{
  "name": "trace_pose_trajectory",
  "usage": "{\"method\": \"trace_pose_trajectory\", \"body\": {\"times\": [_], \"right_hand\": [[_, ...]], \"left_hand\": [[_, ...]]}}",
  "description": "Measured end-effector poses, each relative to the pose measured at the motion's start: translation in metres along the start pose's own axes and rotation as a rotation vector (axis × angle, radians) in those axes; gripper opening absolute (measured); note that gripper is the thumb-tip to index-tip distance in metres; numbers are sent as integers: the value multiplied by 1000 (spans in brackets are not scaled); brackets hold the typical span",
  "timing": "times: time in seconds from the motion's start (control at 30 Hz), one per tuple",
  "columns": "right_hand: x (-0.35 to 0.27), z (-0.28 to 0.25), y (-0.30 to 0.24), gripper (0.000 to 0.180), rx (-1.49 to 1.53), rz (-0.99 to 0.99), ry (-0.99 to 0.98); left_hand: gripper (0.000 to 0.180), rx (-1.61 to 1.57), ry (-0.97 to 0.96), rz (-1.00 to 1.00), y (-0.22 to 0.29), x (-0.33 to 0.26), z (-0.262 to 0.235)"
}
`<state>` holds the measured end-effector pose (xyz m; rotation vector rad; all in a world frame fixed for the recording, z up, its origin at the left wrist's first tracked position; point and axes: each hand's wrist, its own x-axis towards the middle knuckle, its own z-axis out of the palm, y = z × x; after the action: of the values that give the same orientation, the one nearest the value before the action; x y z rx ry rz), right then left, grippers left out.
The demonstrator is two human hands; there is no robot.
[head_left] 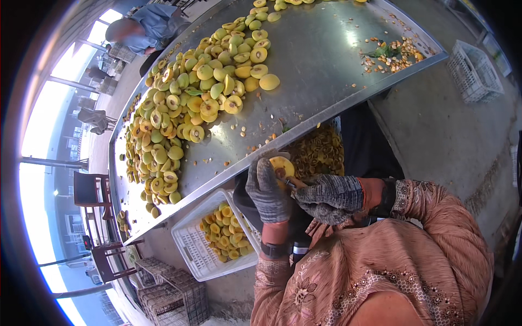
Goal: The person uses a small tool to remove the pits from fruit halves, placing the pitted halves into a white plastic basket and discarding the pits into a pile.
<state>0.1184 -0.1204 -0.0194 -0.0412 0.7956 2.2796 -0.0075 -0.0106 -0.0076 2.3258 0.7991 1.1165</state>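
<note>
Both my hands wear grey knit gloves and meet over my lap at the metal table's near edge. My left hand (266,190) is closed around an apricot half (282,167), its yellow cut face and brown hollow turned up. My right hand (330,196) is closed on a small slim tool (295,183), whose tip touches the fruit's lower edge; its handle is hidden in the glove. Beneath, a container of dark brownish pieces (318,149) sits between my knees. A big heap of yellow-green apricot halves (209,81) covers the table's left part.
The steel table (321,65) has a raised rim. Loose pits with a green leaf (392,54) lie at its far right corner. A white crate of apricot halves (187,236) stands at left, a white crate (476,73) at right. Wire crates (171,290), chairs (91,190) and another person (155,24) are around.
</note>
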Motion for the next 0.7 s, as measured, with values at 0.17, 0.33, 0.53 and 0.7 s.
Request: {"method": "trace_pose_trajectory", "body": {"times": [0.17,0.33,0.53,0.7], "right_hand": [[2,-7,-2,28,-620,11,-216],[1,3,7,28,-620,-60,-60],[8,-9,0,27,-625,16,-218],[28,-27,-3,29,-527,-170,-179]], "left_hand": [[37,-470,-73,-260,22,13,-10],[49,-530,39,-499,25,10,-6],[58,-1026,-230,-643,23,11,-7],[52,-1104,370,-826,-15,-11,18]]}}
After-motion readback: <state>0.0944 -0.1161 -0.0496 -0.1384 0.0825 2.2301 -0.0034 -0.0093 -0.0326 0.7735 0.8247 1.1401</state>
